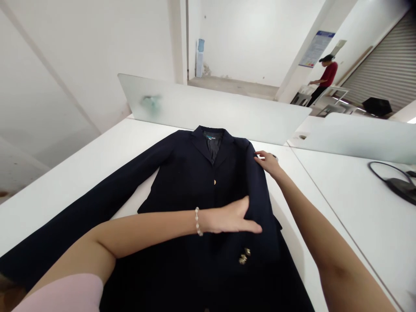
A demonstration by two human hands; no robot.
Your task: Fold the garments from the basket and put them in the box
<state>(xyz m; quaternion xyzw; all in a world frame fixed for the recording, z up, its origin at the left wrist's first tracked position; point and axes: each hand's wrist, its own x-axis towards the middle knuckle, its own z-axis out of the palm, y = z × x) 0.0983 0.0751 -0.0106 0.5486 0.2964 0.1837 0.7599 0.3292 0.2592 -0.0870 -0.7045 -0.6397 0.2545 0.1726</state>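
**Where are the hands?**

The left hand [227, 219] reaches across the body and lies nearly flat on a dark navy jacket [191, 186], fingers together and thumb raised. It is open and doesn't clearly grip anything. A beaded bracelet [196, 221] circles that wrist, and a pink sleeve [61, 294] shows at the near left.

**And the right one?**

The right hand [268, 162] is at the jacket's far right shoulder, its fingers [259, 155] lightly curled against the edge. I can't tell whether it's pinching the cloth or only touching it.

**How does the jacket lie?**

It's face up on a white table [81, 169], with the collar toward the far side. The right-hand sleeve [264, 216] is folded in along the body, with two gold cuff buttons [243, 256] near the left hand. The other sleeve [71, 221] stretches toward the near left. One gold button [214, 182] sits at the front.

**What's around it?**

A frosted panel [211, 108] stands just beyond the collar, and a second panel [357, 138] stands to the right. A black cable [386, 173] lies on the table at the right.

**Anyone else?**

Yes, a person in a red shirt [328, 74] stands well beyond the panels, near a roller shutter [380, 56].
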